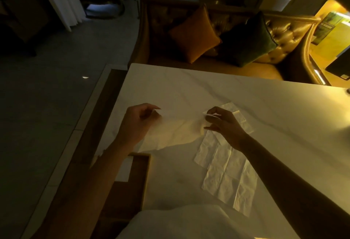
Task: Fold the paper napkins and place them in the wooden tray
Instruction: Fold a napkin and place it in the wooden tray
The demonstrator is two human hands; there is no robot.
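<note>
A thin white paper napkin (174, 134) hangs stretched above the white table (246, 94). My left hand (138, 121) pinches its left corner and my right hand (221, 123) pinches its right corner. Several unfolded napkins (227, 172) lie flat on the table under my right forearm, overlapping each other. More napkins (240, 117) show just beyond my right hand. A wooden tray (140, 174) sits at the table's near left edge, partly hidden by my left forearm, with something white (124, 170) in it.
A tufted golden sofa (280, 36) with an orange cushion (195, 34) and a dark green cushion (248, 39) stands behind the table. Grey floor lies to the left. The room is dim, and white fabric (189, 223) fills the near bottom edge.
</note>
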